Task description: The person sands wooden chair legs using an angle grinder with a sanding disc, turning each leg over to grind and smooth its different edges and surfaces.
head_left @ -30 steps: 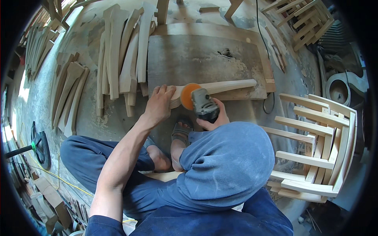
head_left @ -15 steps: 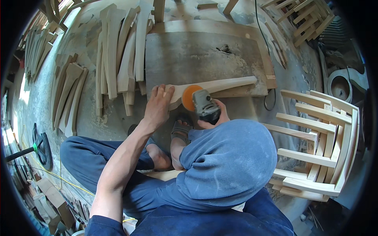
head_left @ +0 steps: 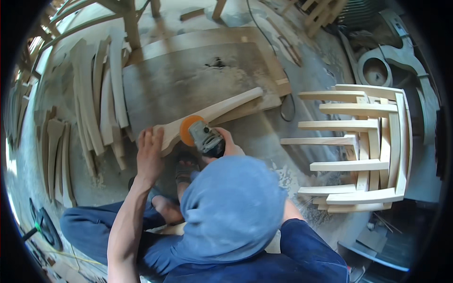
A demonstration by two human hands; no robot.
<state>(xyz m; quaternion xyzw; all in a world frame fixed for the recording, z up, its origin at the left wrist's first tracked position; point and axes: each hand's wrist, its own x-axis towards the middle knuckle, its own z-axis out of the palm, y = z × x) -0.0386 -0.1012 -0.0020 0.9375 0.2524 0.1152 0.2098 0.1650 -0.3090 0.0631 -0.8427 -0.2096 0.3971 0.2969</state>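
My left hand (head_left: 151,157) clasps broad end of workpiece (head_left: 222,108); my right hand (head_left: 230,144) grips grinder (head_left: 206,138), orange disc (head_left: 188,131) over workpiece.

Left hand (head_left: 150,154) outstretched, palm down

That disc (head_left: 185,131) is bright orange and its grinder (head_left: 206,138) grey and black, the length of wood (head_left: 222,107) creamy tan, the board (head_left: 174,78) grey-brown with a dark blotch, the trousers (head_left: 231,207) dusty blue, the frames (head_left: 354,166) over on the right pale yellow, the floor (head_left: 258,143) grey, mottled with whitish patches.
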